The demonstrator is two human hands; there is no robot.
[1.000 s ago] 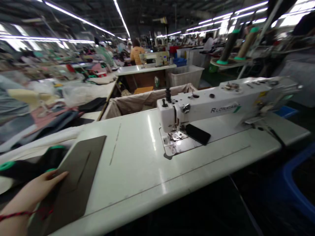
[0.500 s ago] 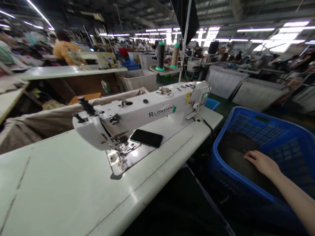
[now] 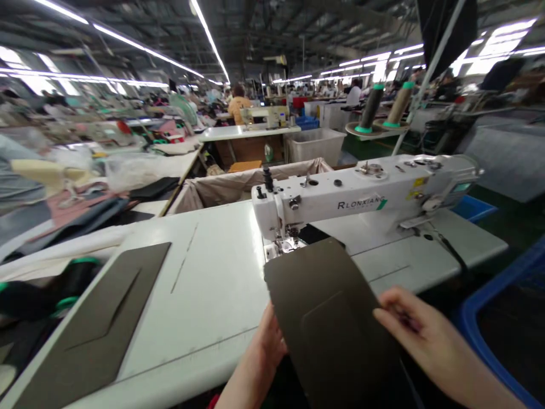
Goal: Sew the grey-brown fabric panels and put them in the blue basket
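Between my two hands is a dark olive fabric panel [image 3: 327,318] with rounded corners and a faint pocket-like outline on its face. My left hand [image 3: 272,335] grips its left edge, the fingers partly hidden behind it. My right hand [image 3: 411,324] pinches the right edge between thumb and fingers. The panel's far end is in front of the white sewing machine [image 3: 357,196], near the needle area, and partly covers a black phone [image 3: 317,234] lying on the machine bed. Another olive panel [image 3: 123,301] with a similar outline lies at the left of the pale table [image 3: 204,295].
A blue plastic basket [image 3: 477,307] stands at the right. Thread cones [image 3: 370,111] rise on a stand behind the machine. Dark spools [image 3: 79,278] lie at the far left. A cloth-lined bin [image 3: 238,184] sits beyond the table; a person in orange [image 3: 238,105] is further back.
My right hand has left the blue basket and now holds an olive panel over the table's front edge. My left hand has come into view on it. The view has turned left.
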